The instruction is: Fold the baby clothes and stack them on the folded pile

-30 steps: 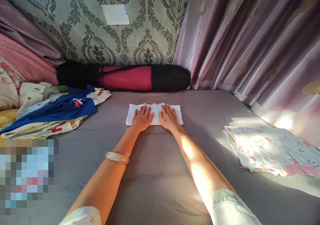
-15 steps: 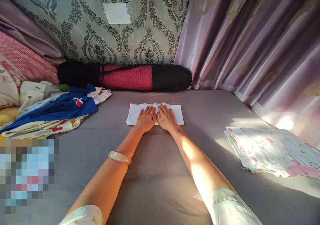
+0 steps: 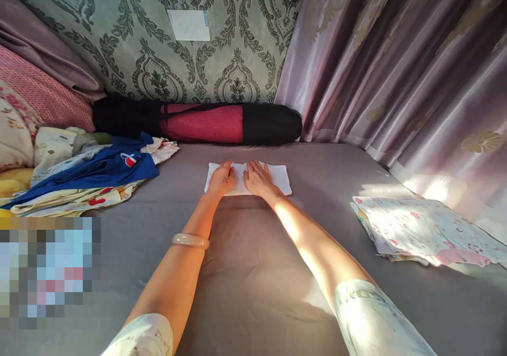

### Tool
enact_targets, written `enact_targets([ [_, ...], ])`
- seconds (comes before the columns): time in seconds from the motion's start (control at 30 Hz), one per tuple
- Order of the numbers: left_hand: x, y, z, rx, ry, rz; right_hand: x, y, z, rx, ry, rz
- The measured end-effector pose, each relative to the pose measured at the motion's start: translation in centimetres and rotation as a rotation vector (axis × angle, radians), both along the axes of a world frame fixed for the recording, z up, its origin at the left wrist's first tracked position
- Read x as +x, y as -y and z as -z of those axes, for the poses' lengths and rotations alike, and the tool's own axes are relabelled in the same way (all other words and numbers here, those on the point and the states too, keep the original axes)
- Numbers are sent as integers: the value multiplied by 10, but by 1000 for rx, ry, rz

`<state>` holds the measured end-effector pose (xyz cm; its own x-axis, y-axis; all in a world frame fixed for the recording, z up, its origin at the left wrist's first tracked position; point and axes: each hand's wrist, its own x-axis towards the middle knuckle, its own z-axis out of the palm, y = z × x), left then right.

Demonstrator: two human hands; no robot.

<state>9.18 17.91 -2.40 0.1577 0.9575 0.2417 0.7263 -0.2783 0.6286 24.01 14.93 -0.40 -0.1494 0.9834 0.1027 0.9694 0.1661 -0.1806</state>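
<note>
A folded white cloth (image 3: 279, 177) lies flat on the grey bed sheet (image 3: 245, 250), in the middle of the view. My left hand (image 3: 222, 178) is on its left half, with the fingers curled together at the far edge and the thumb against them, closed on the fabric. The tips of these fingers are partly hidden. On the cloth's right half rests my right hand (image 3: 258, 178), palm down and open, its fingers stretched toward the far edge. A bare strip of the cloth shows between both hands.
A long black and red rolled bag (image 3: 202, 123) lies along the wall. Rumpled clothes (image 3: 95, 171) are heaped at the left beside pillows (image 3: 16, 129). A stack of folded printed clothes (image 3: 428, 229) lies at the right, near the purple curtain (image 3: 348, 65). A blurred patch covers the lower left.
My left hand has shifted left, away from my right hand, and its fingers have gone from flat to curled. My right hand still lies flat, slightly further left. The view has tilted slightly.
</note>
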Motion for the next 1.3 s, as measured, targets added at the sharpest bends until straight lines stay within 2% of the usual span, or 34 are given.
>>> enact_targets([
  [0.13,-15,-6,4,-76,70,-73,-18,-1,10,40,-7,23],
  [0.3,-21,-6,2,-145,75,-92,-23,2,21,73,-2,42],
  [0.43,-25,-10,2,-144,157,-99,-20,2,15,49,2,38],
  [0.63,-34,-17,-4,-112,425,-142,-33,-4,2,36,-3,1],
  [0.8,-41,-14,-10,-106,539,-163,-50,-6,12,-6,-6,-26],
  [0.93,-45,-14,-10,-130,572,-193,-50,-7,20,1,9,-24],
  [1.1,-52,-14,-13,-150,641,-217,-51,-8,14,2,15,-16],
  [1.3,-60,-11,-17,-175,695,-258,-73,-14,12,37,-26,-57],
])
